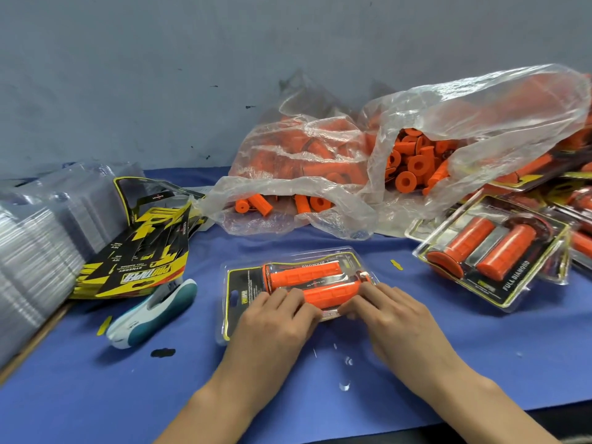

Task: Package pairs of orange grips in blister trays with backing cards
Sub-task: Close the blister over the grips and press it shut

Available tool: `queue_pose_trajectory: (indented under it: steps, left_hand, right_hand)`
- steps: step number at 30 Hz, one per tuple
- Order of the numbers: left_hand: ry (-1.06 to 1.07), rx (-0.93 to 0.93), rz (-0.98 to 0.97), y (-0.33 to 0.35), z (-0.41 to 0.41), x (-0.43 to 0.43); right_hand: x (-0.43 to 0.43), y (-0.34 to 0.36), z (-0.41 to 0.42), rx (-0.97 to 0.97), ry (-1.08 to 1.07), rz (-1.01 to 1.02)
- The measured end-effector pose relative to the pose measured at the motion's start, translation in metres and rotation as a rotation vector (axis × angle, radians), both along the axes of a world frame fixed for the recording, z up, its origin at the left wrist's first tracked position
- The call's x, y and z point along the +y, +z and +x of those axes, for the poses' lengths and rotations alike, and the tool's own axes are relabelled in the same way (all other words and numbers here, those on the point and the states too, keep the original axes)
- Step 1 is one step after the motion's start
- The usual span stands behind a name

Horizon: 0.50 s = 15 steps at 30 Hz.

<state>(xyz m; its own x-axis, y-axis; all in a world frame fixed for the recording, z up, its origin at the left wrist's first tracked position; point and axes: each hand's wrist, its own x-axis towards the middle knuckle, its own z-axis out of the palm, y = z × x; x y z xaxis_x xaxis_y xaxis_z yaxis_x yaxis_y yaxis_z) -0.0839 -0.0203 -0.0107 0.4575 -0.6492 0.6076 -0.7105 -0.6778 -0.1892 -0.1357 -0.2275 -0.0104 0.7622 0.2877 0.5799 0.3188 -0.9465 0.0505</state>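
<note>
On the blue table [96, 395] a big clear bag [416, 149] of loose grips [413, 161] slumps against the wall, trays [35, 238] and cards [141, 251] stacked left, finished packs [490, 251] right. Front and centre lies the pack [243, 283] (two orange grips inside). Left hand [275, 318] and right hand [387, 312] press its near edge, fingers bent, tips nearly meeting.

Bright, even overhead light, glare on the clear plastic bag [448, 123], wide-angle bowing at edges.
</note>
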Motion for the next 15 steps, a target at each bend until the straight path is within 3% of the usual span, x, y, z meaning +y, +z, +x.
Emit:
queue_pose_trajectory:
  steps: [7,15]
  left_hand:
    - [0.012,-0.027,-0.06,0.006,0.006,0.027]
    - [0.024,-0.004,-0.121,0.01,0.014,0.06]
  right_hand:
    - [-0.011,0.003,0.004,0.053,-0.036,0.044]
    - [-0.024,0.006,0.007,-0.044,-0.106,0.075]
